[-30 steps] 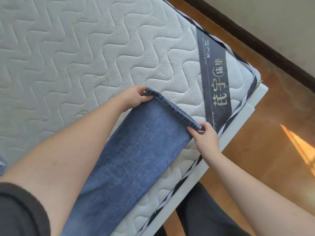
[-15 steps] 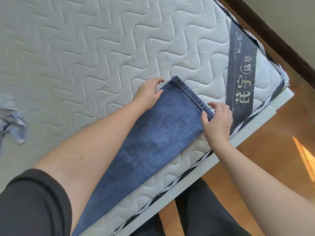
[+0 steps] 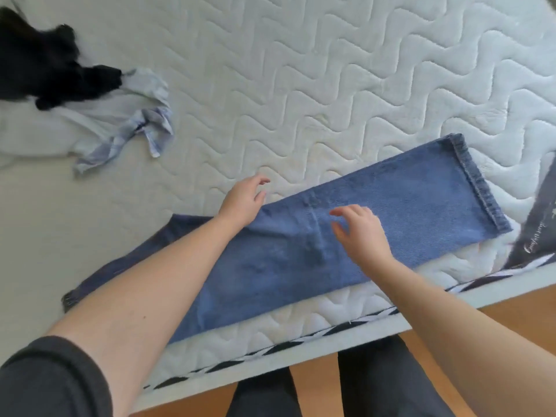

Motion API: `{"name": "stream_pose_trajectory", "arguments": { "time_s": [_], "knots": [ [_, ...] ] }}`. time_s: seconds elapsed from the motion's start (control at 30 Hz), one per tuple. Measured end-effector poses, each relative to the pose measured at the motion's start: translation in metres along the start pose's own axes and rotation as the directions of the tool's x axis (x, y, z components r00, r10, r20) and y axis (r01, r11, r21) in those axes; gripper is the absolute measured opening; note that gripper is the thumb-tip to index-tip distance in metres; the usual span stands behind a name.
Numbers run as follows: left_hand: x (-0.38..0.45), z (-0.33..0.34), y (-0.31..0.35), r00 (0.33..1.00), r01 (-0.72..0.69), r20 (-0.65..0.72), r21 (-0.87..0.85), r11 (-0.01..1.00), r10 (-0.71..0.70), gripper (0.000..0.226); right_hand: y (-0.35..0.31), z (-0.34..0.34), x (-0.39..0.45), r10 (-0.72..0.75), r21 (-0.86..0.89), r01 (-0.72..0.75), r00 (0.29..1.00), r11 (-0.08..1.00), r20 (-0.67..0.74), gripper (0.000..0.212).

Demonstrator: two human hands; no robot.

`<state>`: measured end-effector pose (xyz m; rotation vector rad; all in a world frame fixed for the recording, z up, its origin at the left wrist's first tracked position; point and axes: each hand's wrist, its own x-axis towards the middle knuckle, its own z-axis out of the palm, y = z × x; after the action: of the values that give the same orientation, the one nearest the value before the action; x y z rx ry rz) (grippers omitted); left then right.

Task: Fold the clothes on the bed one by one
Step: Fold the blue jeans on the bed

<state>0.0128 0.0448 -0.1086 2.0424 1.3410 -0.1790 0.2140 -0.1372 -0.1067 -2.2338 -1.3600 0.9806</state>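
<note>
Jeans [image 3: 376,224] lie flat on the mattress [image 3: 301,85]; left hand [image 3: 242,203] and right hand [image 3: 359,233] above them, fingers loose, gripping nothing.

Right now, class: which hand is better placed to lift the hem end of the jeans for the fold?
Right hand: it hovers nearer the hem; the left hand sits farther away.

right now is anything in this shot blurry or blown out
Head view: both hands, left and right, are motion-smeared at the fingertips; the jeans look soft; the mattress is bright yet its quilting stays readable; the black garment shows no detail.
</note>
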Motion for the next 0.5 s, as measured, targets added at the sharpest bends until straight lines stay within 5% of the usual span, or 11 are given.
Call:
{"name": "stream_pose_trajectory", "arguments": {
  "time_s": [0.23, 0.5],
  "knots": [
    [-0.085, -0.038, -0.131, 0.961, 0.191, -0.208, 0.018, 0.981, -0.183, 0.052, -0.112, 0.081, 0.027, -0.164, -0.091, 0.179, 0.975, 0.980, 0.152, 0.039],
    [-0.115, -0.041, -0.217, 0.928, 0.329, -0.175, -0.037, 0.944, -0.330, 0.067, -0.177, 0.149, 0.064, -0.172, -0.200, 0.240, 0.936, 0.950, 0.307, 0.052]
  ]
}}
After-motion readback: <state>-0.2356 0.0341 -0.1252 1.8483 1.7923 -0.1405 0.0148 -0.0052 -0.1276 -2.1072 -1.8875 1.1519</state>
